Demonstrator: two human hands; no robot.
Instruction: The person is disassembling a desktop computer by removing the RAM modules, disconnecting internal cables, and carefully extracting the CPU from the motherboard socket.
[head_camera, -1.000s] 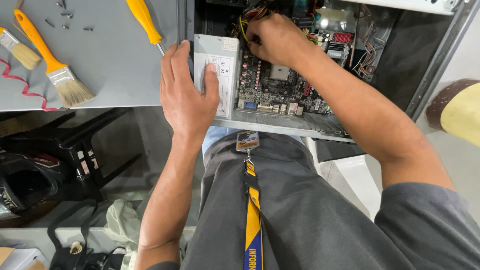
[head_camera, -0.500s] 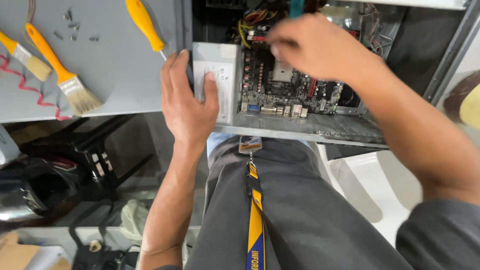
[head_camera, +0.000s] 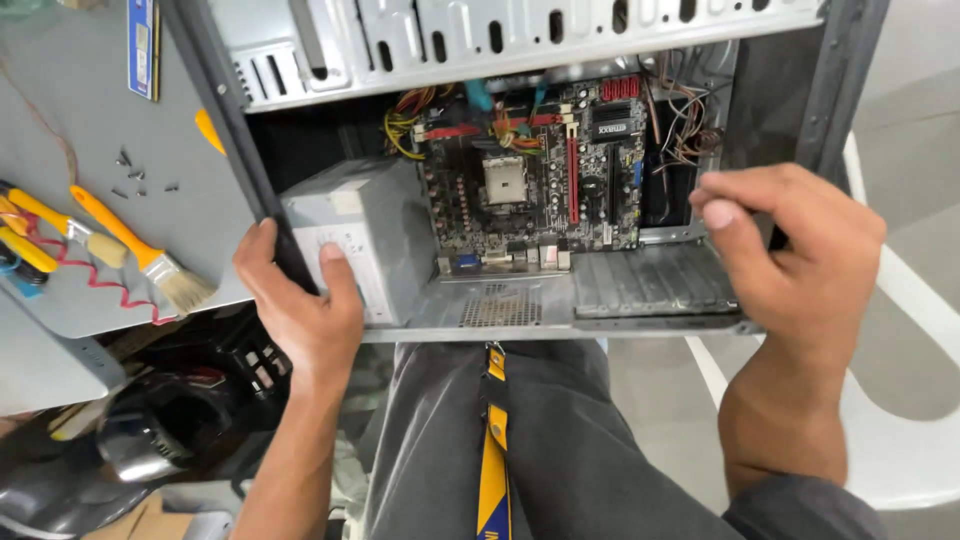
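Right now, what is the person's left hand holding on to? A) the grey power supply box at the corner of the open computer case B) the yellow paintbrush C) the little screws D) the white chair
A: the left hand grips the power supply box at the case's corner, thumb on its labelled face, while the yellow paintbrush and screws lie untouched on the grey panel.
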